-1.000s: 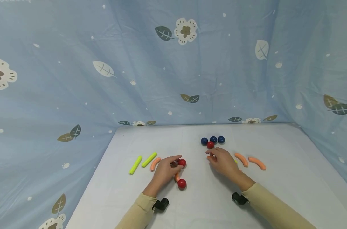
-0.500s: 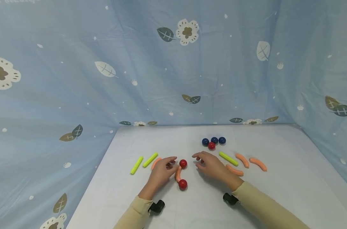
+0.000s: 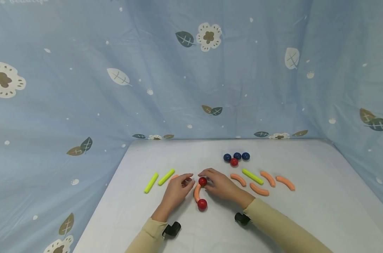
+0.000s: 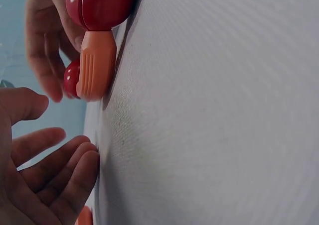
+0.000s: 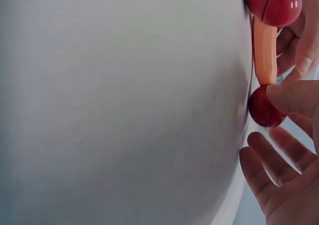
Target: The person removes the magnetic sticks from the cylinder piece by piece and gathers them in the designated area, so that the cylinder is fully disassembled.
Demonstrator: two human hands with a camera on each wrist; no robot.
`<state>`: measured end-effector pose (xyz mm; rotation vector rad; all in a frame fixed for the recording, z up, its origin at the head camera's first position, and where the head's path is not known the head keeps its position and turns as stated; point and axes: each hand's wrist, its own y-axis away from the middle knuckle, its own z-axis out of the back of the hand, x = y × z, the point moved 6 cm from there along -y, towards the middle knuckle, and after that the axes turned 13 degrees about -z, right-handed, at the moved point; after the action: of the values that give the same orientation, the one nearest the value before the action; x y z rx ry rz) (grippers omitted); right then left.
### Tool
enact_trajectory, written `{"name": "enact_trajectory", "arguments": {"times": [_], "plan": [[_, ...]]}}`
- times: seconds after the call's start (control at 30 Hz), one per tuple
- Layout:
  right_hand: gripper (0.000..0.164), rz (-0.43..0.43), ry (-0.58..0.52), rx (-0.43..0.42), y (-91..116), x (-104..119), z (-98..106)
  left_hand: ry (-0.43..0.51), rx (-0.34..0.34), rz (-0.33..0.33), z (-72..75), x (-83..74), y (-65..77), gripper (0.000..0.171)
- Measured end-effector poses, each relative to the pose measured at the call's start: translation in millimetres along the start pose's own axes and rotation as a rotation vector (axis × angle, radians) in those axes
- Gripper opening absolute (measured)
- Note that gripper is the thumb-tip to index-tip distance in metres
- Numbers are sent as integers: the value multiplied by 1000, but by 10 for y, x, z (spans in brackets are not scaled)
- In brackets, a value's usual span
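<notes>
A curved orange bar point(image 3: 196, 193) lies on the white table with a red ball at each end: a far red ball point(image 3: 202, 181) and a near red ball point(image 3: 202, 204). My right hand point(image 3: 224, 184) has its thumb and index finger on either side of the far ball; in the right wrist view the thumb overlaps that ball point(image 5: 261, 105). To the left, my left hand point(image 3: 175, 192) holds nothing, its fingers loosely bent and apart from the bar. Part of another orange bar point(image 3: 173, 177) shows behind the left hand.
Two yellow-green rods point(image 3: 151, 183) lie at left. On the right are a third yellow-green rod point(image 3: 252, 176) and several curved orange bars point(image 3: 285, 183). Farther back, three blue balls point(image 3: 237, 156) sit beside another red ball point(image 3: 234, 162). A patterned blue curtain point(image 3: 166, 88) surrounds the table.
My right hand has moved left from beside the back balls to the far red ball, uncovering bars at right. My left hand has drawn back slightly left from that ball, its fingers now off it.
</notes>
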<state>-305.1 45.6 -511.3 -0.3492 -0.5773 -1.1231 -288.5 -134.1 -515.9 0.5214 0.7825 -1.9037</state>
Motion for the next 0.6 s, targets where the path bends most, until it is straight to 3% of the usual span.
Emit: {"name": "enact_trajectory", "arguments": {"times": [0.2,0.6], "plan": [[35,10,62,-34,-35,2,-24,-7,-11,-16,-22,16,-13,34],[33,-187,85,-162,92,-191,106,5,-23,1,-27,26,-16,34]]}}
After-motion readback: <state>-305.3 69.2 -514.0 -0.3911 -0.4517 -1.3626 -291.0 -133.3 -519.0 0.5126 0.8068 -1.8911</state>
